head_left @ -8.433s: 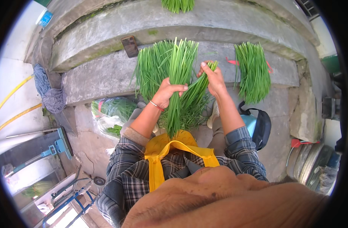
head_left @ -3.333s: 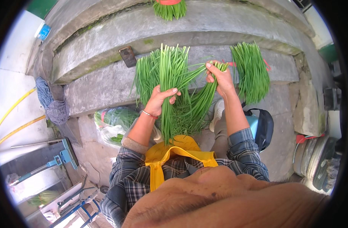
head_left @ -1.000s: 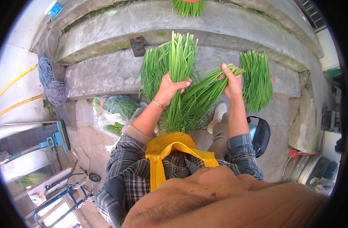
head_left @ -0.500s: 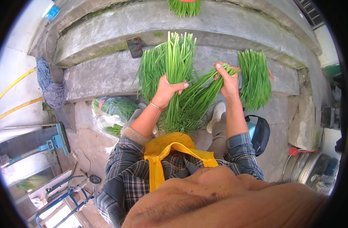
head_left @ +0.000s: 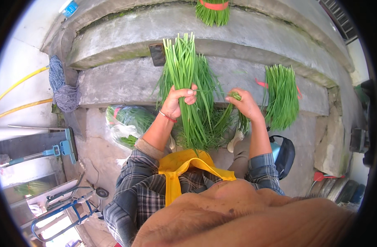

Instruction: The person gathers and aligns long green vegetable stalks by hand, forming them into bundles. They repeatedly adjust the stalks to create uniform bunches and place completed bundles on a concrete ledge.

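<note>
Starting at your left, the mop head [head_left: 60, 88] and yellow hoses [head_left: 15, 94] lie well clear of the work, and the plastic bag of greens [head_left: 126, 125] sits on the ground just beside your left forearm. A swing of that elbow could knock it over or tread stalks into it.

Your left hand [head_left: 178, 101] is clamped around a tall bunch of green stalks [head_left: 184, 78], held upright over the loose pile [head_left: 209, 123] against the concrete step [head_left: 114, 82]. The grip sits low on the bunch, so I judge the long tops could fan out and slip sideways if you loosen it; stalks might drop onto the dusty step or mix back into the pile.

Your right hand [head_left: 245, 105] is closed on a thinner clump of stalks [head_left: 238, 119], apart from the left hand. Pulling it hard through the tangle could snap or bruise stems.

Further right, a laid bunch [head_left: 281, 96] rests on the step with a red band [head_left: 262, 84] beside it; near the edge, it could roll off.

The base of the pile is hidden behind your arms and the yellow apron [head_left: 184, 164]. The tied bundle [head_left: 213, 10] is cut off at the top, the dark object [head_left: 157, 54] on the step is unclear, and the right rim is too dark to read.
</note>
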Action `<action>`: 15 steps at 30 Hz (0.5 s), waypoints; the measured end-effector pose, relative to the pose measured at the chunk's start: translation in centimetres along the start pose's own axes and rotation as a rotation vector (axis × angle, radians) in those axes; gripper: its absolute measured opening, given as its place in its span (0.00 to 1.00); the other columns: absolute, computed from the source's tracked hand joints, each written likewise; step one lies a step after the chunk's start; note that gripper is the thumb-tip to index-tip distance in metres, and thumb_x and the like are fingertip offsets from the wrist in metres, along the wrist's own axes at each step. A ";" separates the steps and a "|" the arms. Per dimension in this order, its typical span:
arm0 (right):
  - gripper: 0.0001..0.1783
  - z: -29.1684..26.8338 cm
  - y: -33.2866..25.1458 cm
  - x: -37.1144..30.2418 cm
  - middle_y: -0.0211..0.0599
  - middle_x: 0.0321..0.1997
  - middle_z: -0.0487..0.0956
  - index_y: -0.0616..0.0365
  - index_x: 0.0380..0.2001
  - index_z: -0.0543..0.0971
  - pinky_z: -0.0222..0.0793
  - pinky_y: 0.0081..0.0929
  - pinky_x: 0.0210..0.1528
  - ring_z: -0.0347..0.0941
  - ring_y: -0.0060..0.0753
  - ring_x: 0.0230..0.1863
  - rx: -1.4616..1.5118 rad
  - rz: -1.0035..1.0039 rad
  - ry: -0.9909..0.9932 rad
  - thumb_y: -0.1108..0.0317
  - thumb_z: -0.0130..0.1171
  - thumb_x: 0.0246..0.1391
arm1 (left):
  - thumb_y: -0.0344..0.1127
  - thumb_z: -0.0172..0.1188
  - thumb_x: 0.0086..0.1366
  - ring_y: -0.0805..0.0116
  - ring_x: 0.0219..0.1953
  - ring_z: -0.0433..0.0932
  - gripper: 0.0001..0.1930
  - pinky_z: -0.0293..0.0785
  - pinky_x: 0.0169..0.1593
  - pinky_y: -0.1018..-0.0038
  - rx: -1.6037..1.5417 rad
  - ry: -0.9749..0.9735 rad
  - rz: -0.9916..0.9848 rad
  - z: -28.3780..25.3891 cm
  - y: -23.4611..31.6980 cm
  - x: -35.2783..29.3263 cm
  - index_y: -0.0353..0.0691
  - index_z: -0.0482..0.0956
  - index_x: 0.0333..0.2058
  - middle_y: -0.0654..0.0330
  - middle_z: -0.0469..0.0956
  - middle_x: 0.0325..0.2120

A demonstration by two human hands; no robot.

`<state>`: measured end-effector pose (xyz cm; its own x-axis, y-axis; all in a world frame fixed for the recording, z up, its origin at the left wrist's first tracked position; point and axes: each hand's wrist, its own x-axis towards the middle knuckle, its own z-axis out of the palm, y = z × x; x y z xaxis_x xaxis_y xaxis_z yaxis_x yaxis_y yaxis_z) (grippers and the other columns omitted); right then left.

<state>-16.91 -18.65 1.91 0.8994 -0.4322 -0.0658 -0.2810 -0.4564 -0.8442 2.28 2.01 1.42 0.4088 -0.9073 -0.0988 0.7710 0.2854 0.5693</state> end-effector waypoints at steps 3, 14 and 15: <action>0.14 -1.7 2.6 0.5 0.40 0.32 0.78 0.64 0.34 0.78 0.67 0.29 0.41 0.72 0.33 0.33 -0.043 0.155 0.332 0.62 0.63 0.56 | 0.23 0.62 0.55 0.78 0.21 0.69 0.16 0.64 0.24 0.78 0.318 0.042 -0.057 0.2 0.5 0.0 0.32 0.73 0.43 0.58 0.76 0.30; 0.12 -3.0 1.1 0.6 0.31 0.28 0.80 0.61 0.39 0.78 0.66 0.23 0.42 0.73 0.21 0.33 0.531 0.108 0.301 0.62 0.56 0.62 | 0.38 0.62 0.64 0.76 0.22 0.71 0.20 0.68 0.25 0.80 0.565 -0.091 -0.237 2.2 -2.3 -0.3 0.33 0.74 0.50 0.53 0.81 0.34; 0.13 -3.0 1.3 0.4 0.30 0.27 0.80 0.61 0.39 0.78 0.66 0.23 0.42 0.72 0.22 0.33 0.493 0.095 0.293 0.61 0.56 0.62 | 0.38 0.62 0.64 0.76 0.22 0.71 0.19 0.68 0.25 0.80 0.552 -0.084 -0.247 2.3 -2.5 -0.3 0.33 0.74 0.50 0.53 0.81 0.34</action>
<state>-17.91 -21.77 2.35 0.7275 -0.6832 -0.0627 -0.1040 -0.0195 -0.9944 -0.97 0.86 1.92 0.1923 -0.9540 -0.2300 0.4620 -0.1188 0.8789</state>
